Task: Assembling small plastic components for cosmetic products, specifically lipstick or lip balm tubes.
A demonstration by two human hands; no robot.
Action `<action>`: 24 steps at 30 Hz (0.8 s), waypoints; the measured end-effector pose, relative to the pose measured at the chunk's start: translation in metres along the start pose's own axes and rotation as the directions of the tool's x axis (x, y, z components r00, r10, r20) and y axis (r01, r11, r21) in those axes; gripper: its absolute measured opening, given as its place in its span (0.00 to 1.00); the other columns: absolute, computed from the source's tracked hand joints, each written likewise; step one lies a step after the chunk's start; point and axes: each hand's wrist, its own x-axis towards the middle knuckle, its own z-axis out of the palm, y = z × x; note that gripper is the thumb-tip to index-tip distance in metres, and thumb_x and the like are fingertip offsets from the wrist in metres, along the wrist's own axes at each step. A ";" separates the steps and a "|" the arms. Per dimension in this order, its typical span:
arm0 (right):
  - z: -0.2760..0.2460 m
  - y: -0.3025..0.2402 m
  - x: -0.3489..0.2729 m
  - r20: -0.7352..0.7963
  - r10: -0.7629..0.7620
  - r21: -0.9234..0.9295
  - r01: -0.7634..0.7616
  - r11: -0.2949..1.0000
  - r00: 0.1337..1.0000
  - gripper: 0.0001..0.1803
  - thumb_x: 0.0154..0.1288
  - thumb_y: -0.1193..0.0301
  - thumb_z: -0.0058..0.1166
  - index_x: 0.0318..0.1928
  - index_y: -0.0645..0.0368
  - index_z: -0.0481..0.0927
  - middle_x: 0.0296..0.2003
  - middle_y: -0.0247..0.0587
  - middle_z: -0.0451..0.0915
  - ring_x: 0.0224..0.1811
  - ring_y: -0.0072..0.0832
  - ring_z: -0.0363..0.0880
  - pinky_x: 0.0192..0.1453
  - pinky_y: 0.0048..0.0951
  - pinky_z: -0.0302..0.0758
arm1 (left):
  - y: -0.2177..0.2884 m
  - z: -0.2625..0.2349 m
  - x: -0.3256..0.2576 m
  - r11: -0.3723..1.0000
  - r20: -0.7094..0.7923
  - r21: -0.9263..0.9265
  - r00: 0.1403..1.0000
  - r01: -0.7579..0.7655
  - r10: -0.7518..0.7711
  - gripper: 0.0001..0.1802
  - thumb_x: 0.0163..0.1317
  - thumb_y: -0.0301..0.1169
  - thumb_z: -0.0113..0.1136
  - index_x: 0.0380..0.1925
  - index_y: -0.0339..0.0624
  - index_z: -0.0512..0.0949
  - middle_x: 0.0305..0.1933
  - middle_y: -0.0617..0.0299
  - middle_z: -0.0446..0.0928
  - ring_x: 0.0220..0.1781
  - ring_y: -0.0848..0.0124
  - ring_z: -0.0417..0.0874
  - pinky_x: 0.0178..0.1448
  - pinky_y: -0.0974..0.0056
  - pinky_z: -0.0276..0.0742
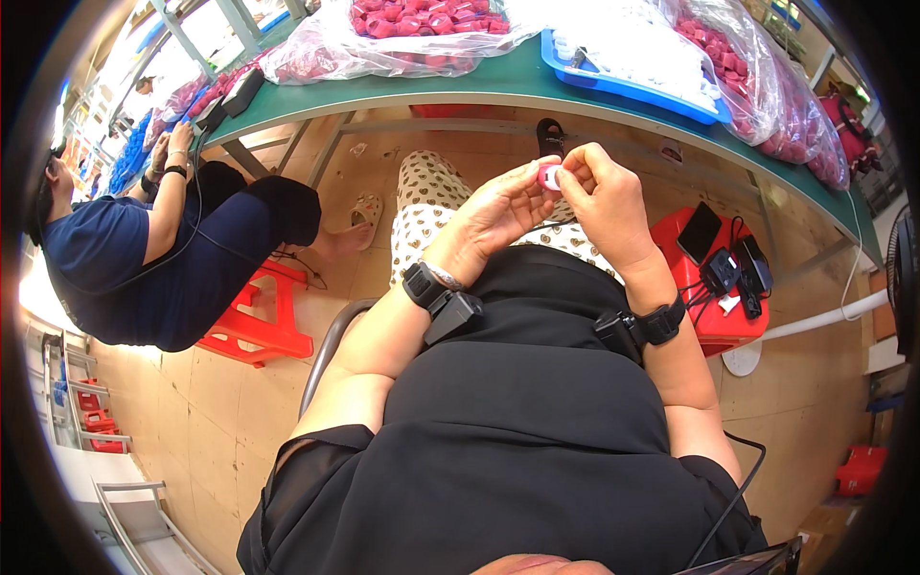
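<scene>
My left hand [498,213] and my right hand [604,196] meet above my lap, below the edge of the green table [460,86]. Between their fingertips they pinch one small pink and white part [549,176]. Both hands touch it; the fingers hide most of it. Each wrist wears a black band with a small black device. Under the hands lie my black top and patterned trousers.
On the table stand clear bags of red parts [402,29], a blue tray [623,81] with white pieces and more bags [786,115] at the right. A red stool [714,278] with a phone and cables sits to my right. A seated person [163,249] works at my left.
</scene>
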 end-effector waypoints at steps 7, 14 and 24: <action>0.001 -0.002 -0.001 0.017 0.085 -0.030 -0.084 0.996 0.996 0.07 0.58 0.72 0.59 0.32 0.61 0.75 0.23 0.44 0.80 0.25 0.34 0.81 0.31 0.32 0.76 | -0.004 -0.005 0.002 1.000 -0.030 0.013 0.999 0.023 -0.022 0.16 0.66 0.34 0.57 0.52 0.41 0.76 0.45 0.63 0.79 0.45 0.74 0.78 0.50 0.69 0.77; 0.008 0.003 -0.002 -0.052 0.016 -0.130 -0.022 0.991 0.999 0.08 0.57 0.72 0.59 0.30 0.61 0.73 0.21 0.45 0.78 0.23 0.34 0.79 0.29 0.33 0.74 | -0.009 -0.005 0.003 0.989 -0.032 0.126 0.996 -0.079 0.084 0.19 0.67 0.35 0.55 0.53 0.35 0.74 0.49 0.59 0.77 0.49 0.71 0.78 0.55 0.65 0.76; 0.005 0.028 0.002 0.243 0.289 0.428 -0.369 0.825 0.926 0.10 0.57 0.70 0.62 0.34 0.61 0.76 0.23 0.28 0.74 0.26 0.13 0.71 0.31 0.19 0.70 | -0.007 0.001 -0.001 0.986 -0.057 0.155 0.996 -0.053 0.063 0.20 0.70 0.37 0.51 0.54 0.33 0.73 0.51 0.56 0.77 0.51 0.71 0.78 0.58 0.66 0.75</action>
